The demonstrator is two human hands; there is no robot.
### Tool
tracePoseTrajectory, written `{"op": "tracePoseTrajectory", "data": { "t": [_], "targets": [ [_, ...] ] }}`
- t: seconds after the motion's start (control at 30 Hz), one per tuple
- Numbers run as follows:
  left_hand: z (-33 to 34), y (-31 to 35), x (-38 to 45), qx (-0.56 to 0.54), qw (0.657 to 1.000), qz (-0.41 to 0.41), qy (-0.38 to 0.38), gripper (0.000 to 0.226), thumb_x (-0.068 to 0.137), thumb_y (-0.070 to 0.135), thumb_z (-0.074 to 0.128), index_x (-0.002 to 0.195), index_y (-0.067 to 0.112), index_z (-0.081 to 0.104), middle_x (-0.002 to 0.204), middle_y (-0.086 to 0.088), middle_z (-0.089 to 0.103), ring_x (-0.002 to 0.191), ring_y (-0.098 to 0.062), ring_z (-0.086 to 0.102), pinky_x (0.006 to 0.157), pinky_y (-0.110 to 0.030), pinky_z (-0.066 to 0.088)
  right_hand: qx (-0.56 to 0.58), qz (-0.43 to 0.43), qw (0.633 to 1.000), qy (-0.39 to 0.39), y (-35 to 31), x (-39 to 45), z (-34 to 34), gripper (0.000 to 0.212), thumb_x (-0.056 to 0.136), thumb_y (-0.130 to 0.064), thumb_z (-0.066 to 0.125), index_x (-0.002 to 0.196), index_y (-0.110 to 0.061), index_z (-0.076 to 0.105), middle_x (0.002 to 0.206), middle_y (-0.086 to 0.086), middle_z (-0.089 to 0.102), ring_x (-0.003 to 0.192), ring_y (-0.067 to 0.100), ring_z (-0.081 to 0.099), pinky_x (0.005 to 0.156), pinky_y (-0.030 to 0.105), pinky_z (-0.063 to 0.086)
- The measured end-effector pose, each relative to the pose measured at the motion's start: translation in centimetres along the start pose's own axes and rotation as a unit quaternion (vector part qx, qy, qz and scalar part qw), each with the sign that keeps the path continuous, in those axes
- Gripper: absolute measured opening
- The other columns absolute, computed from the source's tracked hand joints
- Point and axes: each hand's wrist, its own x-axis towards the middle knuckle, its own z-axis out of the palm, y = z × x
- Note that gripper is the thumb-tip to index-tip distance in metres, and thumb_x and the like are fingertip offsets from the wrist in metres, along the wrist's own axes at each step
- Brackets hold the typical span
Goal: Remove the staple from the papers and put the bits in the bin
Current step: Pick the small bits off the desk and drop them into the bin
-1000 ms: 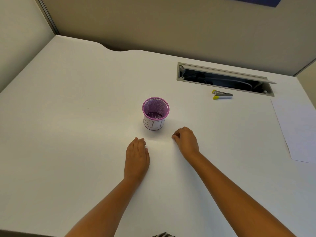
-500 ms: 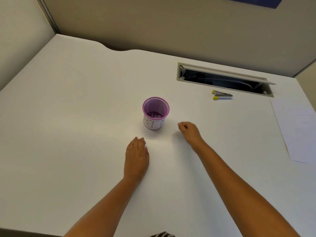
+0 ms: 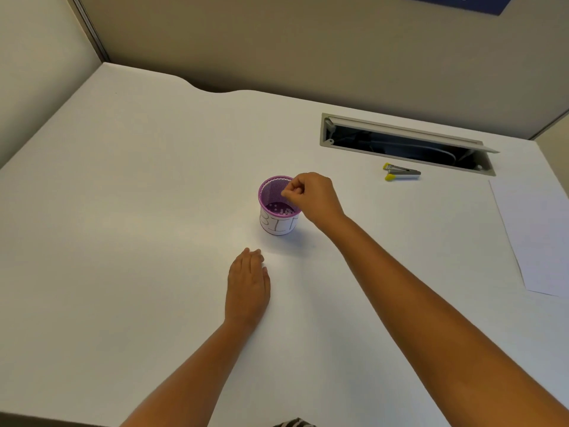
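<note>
A small purple mesh bin (image 3: 277, 224) with a white "BIN" label stands in the middle of the white desk. My right hand (image 3: 314, 195) hovers over its right rim, thumb and fingertips pinched over the opening. What they pinch looks like a staple bit, too small to make out. Small pale bits lie on the bin's floor. My left hand (image 3: 248, 285) rests flat on the desk, palm down, a short way in front of the bin and holding nothing. The papers (image 3: 535, 235) lie at the right edge of the desk.
A metal staple remover with yellow tips (image 3: 400, 173) lies behind and to the right of the bin. Behind it an open cable slot (image 3: 406, 146) is sunk into the desk. Beige partition walls close off the back and left.
My right hand has lifted off the desk with its fingers pinched and moved forward and left, to above the bin. The left hand has stayed put.
</note>
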Motion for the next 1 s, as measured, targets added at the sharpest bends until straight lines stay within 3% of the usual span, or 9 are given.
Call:
{"op": "tracePoseTrajectory", "data": {
  "t": [0.1, 0.27, 0.37, 0.47, 0.63, 0.77, 0.9, 1.0],
  "targets": [
    [0.0, -0.1, 0.0, -0.008, 1.000, -0.004, -0.003, 0.040, 0.088, 0.019, 0.031, 0.107, -0.004, 0.058, 0.107, -0.020, 0.065, 0.107, -0.038, 0.059, 0.092, -0.048, 0.045, -0.019, 0.012, 1.000, -0.009, 0.2, 0.1, 0.2, 0.014, 0.083, -0.020, 0.068, 0.087, -0.007, 0.070, 0.073, 0.003, 0.059, 0.067, 0.014, 0.054, 0.069, 0.024, 0.044],
    [0.1, -0.3, 0.1, -0.049, 0.999, -0.016, -0.010, 0.042, 0.086, 0.019, 0.031, 0.112, -0.003, 0.056, 0.111, -0.020, 0.063, 0.111, -0.038, 0.057, 0.095, -0.046, 0.043, -0.065, -0.017, 0.997, -0.031, 0.6, -0.1, -0.2, 0.027, 0.095, -0.018, 0.047, 0.112, -0.008, 0.067, 0.109, 0.013, 0.063, 0.092, 0.022, 0.058, 0.076, 0.023, 0.039],
    [-0.2, -0.4, 0.0, -0.100, 0.994, -0.045, 0.005, 0.042, 0.085, 0.015, 0.036, 0.120, -0.001, 0.051, 0.122, -0.019, 0.057, 0.117, -0.035, 0.051, 0.101, -0.042, 0.038, 0.038, 0.023, 0.999, 0.027, 1.6, -1.1, -0.6, 0.033, 0.097, -0.010, 0.036, 0.123, -0.010, 0.057, 0.123, 0.012, 0.055, 0.110, 0.022, 0.054, 0.092, 0.022, 0.038],
    [-0.7, -0.1, 0.8, -0.178, 0.981, -0.075, 0.011, 0.049, 0.089, 0.003, 0.040, 0.137, 0.006, 0.036, 0.142, -0.010, 0.042, 0.130, -0.024, 0.038, 0.107, -0.027, 0.023, 0.164, 0.115, 0.977, 0.077, 3.7, -2.3, 0.5, 0.039, 0.094, 0.000, 0.031, 0.126, -0.009, 0.051, 0.123, 0.013, 0.056, 0.111, 0.025, 0.057, 0.091, 0.024, 0.040],
    [-1.2, 1.3, 4.2, -0.317, 0.941, -0.092, -0.074, 0.065, 0.092, -0.006, 0.035, 0.146, 0.016, 0.007, 0.155, -0.002, 0.011, 0.142, -0.017, 0.015, 0.116, -0.033, 0.014, 0.216, 0.164, 0.963, -0.016, 5.1, -4.3, 3.5, 0.049, 0.093, 0.005, 0.031, 0.138, -0.015, 0.036, 0.143, 0.007, 0.044, 0.126, 0.022, 0.048, 0.100, 0.026, 0.036],
    [-0.8, 2.0, 6.7, -0.364, 0.926, -0.052, -0.079, 0.067, 0.090, -0.004, 0.037, 0.147, 0.016, 0.008, 0.155, -0.003, 0.014, 0.141, -0.016, 0.016, 0.115, -0.034, 0.018, 0.281, 0.147, 0.948, -0.035, 4.4, -4.5, 4.8, 0.060, 0.092, 0.007, 0.033, 0.143, -0.024, 0.027, 0.150, 0.000, 0.034, 0.134, 0.018, 0.039, 0.108, 0.030, 0.034],
    [-0.9, 2.6, 8.4, -0.385, 0.919, -0.039, -0.075, 0.065, 0.092, -0.007, 0.037, 0.146, 0.015, 0.010, 0.154, -0.002, 0.016, 0.139, -0.011, 0.018, 0.107, -0.016, 0.018, 0.309, 0.135, 0.941, -0.013, 4.0, -3.2, 4.5, 0.062, 0.093, 0.008, 0.032, 0.143, -0.027, 0.024, 0.152, -0.002, 0.028, 0.137, 0.017, 0.033, 0.109, 0.030, 0.033],
    [-0.9, 3.0, 10.6, -0.407, 0.911, -0.019, -0.060, 0.062, 0.090, 0.011, 0.039, 0.146, 0.014, 0.011, 0.151, 0.003, 0.019, 0.136, -0.008, 0.021, 0.102, -0.007, 0.021, 0.306, 0.123, 0.944, -0.008, 3.5, -1.0, 3.9, 0.057, 0.095, 0.002, 0.033, 0.144, -0.025, 0.022, 0.152, 0.000, 0.027, 0.137, 0.019, 0.032, 0.109, 0.032, 0.032]
  ]
}}
